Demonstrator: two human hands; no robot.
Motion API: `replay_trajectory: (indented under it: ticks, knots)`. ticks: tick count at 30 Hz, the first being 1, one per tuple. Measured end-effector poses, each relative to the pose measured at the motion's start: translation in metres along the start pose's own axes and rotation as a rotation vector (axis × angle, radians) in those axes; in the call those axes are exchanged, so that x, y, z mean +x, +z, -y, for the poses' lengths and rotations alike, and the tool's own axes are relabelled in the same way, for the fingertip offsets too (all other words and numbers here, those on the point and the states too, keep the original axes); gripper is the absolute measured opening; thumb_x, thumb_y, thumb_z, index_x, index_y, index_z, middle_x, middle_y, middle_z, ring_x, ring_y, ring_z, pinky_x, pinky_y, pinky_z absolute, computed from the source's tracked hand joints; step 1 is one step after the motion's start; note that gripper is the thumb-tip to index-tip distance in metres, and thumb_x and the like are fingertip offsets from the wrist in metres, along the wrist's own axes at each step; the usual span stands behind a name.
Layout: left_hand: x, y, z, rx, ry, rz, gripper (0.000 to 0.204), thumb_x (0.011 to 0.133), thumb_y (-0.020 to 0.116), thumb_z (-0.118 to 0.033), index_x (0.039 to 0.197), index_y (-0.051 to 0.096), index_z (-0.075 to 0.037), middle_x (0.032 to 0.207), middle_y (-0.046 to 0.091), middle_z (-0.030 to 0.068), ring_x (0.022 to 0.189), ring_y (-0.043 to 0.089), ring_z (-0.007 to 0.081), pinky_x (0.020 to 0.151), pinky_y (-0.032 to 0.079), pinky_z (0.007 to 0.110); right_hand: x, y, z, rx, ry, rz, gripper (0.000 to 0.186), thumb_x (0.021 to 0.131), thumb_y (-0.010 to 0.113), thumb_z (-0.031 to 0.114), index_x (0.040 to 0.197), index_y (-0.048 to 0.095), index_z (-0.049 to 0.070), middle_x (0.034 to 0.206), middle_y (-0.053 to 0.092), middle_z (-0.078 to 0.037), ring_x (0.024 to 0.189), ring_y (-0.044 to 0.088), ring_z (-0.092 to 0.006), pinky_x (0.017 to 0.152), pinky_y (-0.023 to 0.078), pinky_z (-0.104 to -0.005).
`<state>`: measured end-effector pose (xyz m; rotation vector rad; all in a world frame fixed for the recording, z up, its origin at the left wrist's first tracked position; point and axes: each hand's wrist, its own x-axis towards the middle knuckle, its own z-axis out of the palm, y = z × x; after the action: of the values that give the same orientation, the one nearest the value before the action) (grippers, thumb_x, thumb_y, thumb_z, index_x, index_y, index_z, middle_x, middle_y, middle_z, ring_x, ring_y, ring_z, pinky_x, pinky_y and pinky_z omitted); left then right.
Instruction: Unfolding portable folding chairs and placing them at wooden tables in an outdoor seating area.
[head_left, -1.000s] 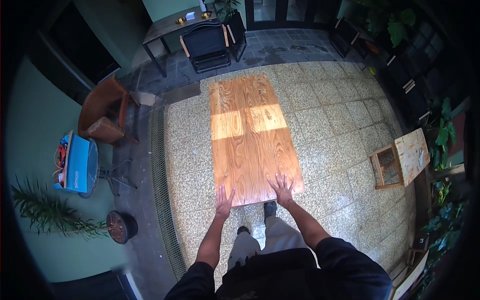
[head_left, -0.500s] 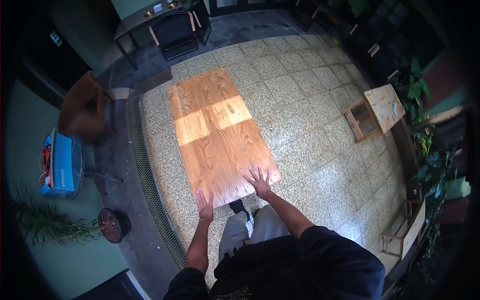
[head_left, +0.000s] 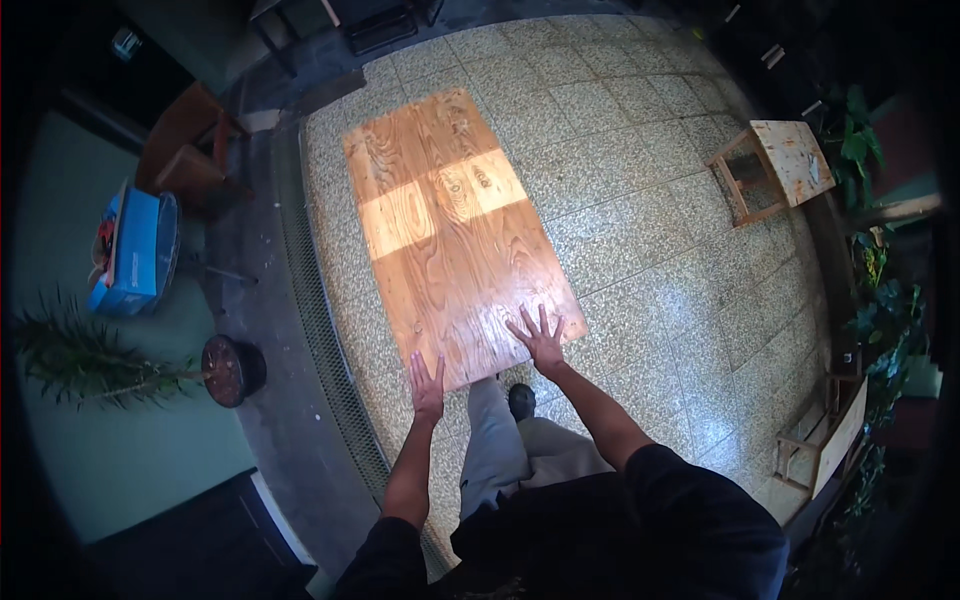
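A rectangular wooden table (head_left: 455, 250) with strong grain stands lengthwise before me, a band of light across its far half. At its near-left corner my left hand (head_left: 427, 383) lies open, fingers stretched out over the edge of the top. My right hand (head_left: 541, 340) rests open near the near-right corner, fingers spread wide on the wood. Neither hand grips anything that I can see. My legs show just below the near edge.
A metal grate (head_left: 330, 355) runs along the left. Beyond it are a potted palm (head_left: 230, 372), a blue box (head_left: 133, 260) on a round stand and a brown chair (head_left: 175, 140). A wooden stool (head_left: 790, 160) and low wooden furniture (head_left: 835, 440) stand right, beside plants.
The table has shifted toward me and leftward over the floor, nearer the grate, with both hands staying on it. My legs have stepped, and the surroundings have moved upward in view.
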<state>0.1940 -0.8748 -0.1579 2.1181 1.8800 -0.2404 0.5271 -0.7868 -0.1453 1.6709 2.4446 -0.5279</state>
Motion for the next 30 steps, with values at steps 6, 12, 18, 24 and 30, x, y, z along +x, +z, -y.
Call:
replay_trajectory:
  ticks: [6,12,18,24,30]
  knots:
    - [-0.068,0.074,-0.053,0.029,0.005,-0.115,0.083,0.100,0.054,-0.003,0.176,0.025,-0.022,0.175,0.013,0.0394,0.165,0.014,0.0539,0.135,0.018,0.059,-0.079,0.042,-0.020,-0.091,0.037,0.106,0.113,0.091,0.061,-0.010,0.174,0.014,0.049,0.186,-0.003,-0.002,0.168,-0.002,-0.0481,0.117,0.009,-0.0905]
    - [-0.116,0.108,-0.064,-0.048,0.014,-0.115,0.075,0.104,0.050,-0.007,0.175,0.029,-0.024,0.175,0.017,0.0380,0.165,0.019,0.0522,0.134,0.021,0.059,-0.129,0.091,-0.009,-0.135,0.076,0.144,0.111,0.092,0.061,-0.008,0.174,0.013,0.049,0.186,-0.003,-0.002,0.168,0.000,-0.0480,0.117,0.009,-0.0907]
    - [-0.137,0.138,-0.060,0.022,0.027,-0.139,0.071,0.103,0.052,-0.007,0.171,0.035,-0.021,0.174,0.019,0.0398,0.164,0.019,0.0544,0.134,0.021,0.061,-0.155,0.123,0.004,0.024,0.068,0.023,0.118,0.081,0.058,-0.020,0.174,0.024,0.043,0.186,0.001,-0.005,0.168,-0.007,-0.0477,0.118,-0.002,-0.0891]
    - [-0.145,0.160,-0.062,0.091,-0.013,-0.116,0.069,0.106,0.049,-0.011,0.172,0.034,-0.025,0.175,0.020,0.0372,0.164,0.022,0.0511,0.133,0.024,0.058,-0.162,0.141,0.011,-0.036,0.098,0.014,0.106,0.093,0.058,-0.010,0.174,0.021,0.047,0.186,0.002,-0.003,0.169,0.000,-0.0473,0.119,0.006,-0.0899]
    - [-0.147,0.170,-0.061,0.016,-0.001,-0.211,0.071,0.105,0.049,-0.009,0.172,0.034,-0.026,0.174,0.022,0.0369,0.164,0.022,0.0506,0.134,0.023,0.059,-0.159,0.147,0.006,-0.127,0.097,0.069,0.105,0.094,0.056,-0.010,0.175,0.018,0.045,0.186,0.001,-0.004,0.169,0.000,-0.0469,0.119,0.006,-0.0895]
